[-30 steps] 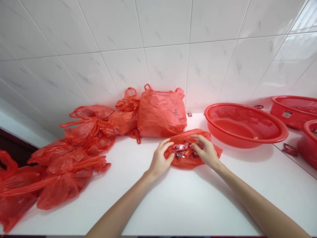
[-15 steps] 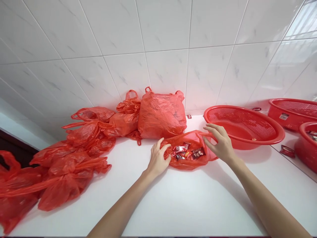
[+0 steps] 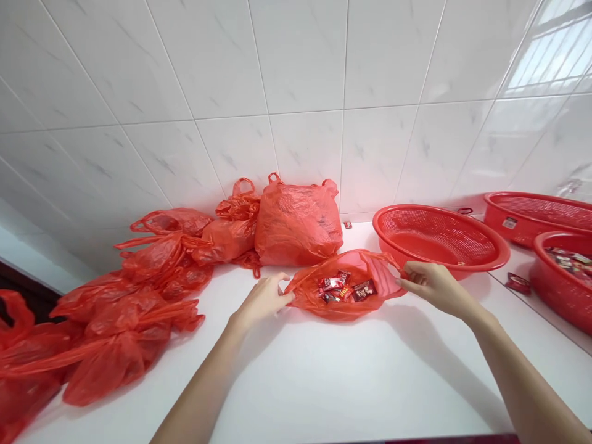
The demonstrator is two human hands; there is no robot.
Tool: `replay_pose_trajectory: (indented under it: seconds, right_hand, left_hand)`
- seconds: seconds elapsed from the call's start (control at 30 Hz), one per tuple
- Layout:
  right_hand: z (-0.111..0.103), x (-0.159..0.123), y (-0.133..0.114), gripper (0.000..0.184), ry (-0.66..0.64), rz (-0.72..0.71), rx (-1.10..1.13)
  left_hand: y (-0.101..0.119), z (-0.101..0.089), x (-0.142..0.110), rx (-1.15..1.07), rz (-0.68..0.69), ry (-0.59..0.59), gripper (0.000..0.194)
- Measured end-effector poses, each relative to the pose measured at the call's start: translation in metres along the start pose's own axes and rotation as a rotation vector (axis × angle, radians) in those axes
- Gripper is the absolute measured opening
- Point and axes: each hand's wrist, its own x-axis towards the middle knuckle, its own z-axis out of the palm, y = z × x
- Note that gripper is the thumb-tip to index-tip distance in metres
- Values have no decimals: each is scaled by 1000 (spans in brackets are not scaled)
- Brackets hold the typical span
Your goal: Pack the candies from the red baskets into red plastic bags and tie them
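Observation:
A red plastic bag lies on the white counter with its mouth spread wide. Several small wrapped sweets show inside it, in dark red, black and bright red wrappers. My left hand pinches the bag's left edge between thumb and fingers. On the other side, my right hand grips the bag's right handle, fingers closed. The plastic is drawn out sideways between the two hands.
Knotted red bags are heaped at the left, and a full one stands against the tiled wall. Red colanders sit at the right; a red basin there holds sweets. Loose wrapped sweets lie nearby.
Both hands have moved apart, the left one leftward and the right one rightward, and have closed on the bag's edges. The bag's mouth is stretched wider.

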Motion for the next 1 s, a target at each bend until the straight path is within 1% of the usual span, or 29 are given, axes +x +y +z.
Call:
replay_pose_trajectory:
  seconds: [0.03,0.07,0.1,0.13,0.2,0.23,0.27,0.3,0.37,0.43,0.5,0.57,0.67,0.73,0.8,0.83,0.87,0.9,0.93,0.97,1.0]
  right_hand:
    - [-9,4,-7,50,0,-5,71]
    - [-18,8,-16,50,15,-13,156]
    - [-28,12,-26,48,49,-26,255]
    - [-37,17,-36,43,123,-34,350]
    - [-53,26,-57,33,329,-102,547]
    - [-58,30,-67,28,382,-135,632]
    - [-60,34,-76,25,408,-158,693]
    - [-61,37,-83,24,401,-179,735]
    - [-56,43,-95,23,343,-203,771]
    - [-48,46,-105,25,285,-220,782]
    - [-37,47,-115,26,242,-214,774]
    - [-26,46,-127,27,195,-213,741]
    - [-12,44,-141,29,117,-280,713]
    - [-5,43,-146,29,101,-342,691]
    - [-1,43,-145,27,152,-385,660]
    - [0,43,-142,26,177,-405,646]
    - [2,44,-138,29,184,-423,634]
    - [4,46,-134,38,161,-437,624]
    - [6,48,-128,50,107,-445,614]
    - [9,50,-123,59,26,-450,603]
    - [13,53,-118,61,-72,-453,598]
  left_hand:
    - [6,-9,-1,-97,17,-66,35]
    - [14,-19,-1,-195,56,-74,38]
    - [24,-29,0,-288,106,-3,40]
    - [36,-41,0,-373,173,123,39]
    - [62,-61,0,-504,302,355,33]
    - [75,-70,-1,-545,348,433,30]
    - [86,-76,-3,-568,397,490,27]
    - [97,-79,-4,-586,442,520,24]
    - [112,-78,-7,-626,510,509,21]
    - [122,-69,-10,-674,544,440,22]
    - [128,-56,-13,-705,558,350,24]
    - [132,-42,-15,-689,560,265,32]
    - [138,-25,-19,-606,562,166,44]
    - [139,-20,-20,-588,572,141,38]
    - [139,-18,-20,-612,574,171,25]
    - [138,-18,-20,-626,572,212,19]
    - [137,-19,-19,-639,568,261,16]
    - [135,-21,-19,-650,566,305,13]
    - [134,-22,-18,-665,566,342,12]
    - [132,-23,-17,-685,568,372,11]
    - [130,-24,-16,-709,570,397,10]
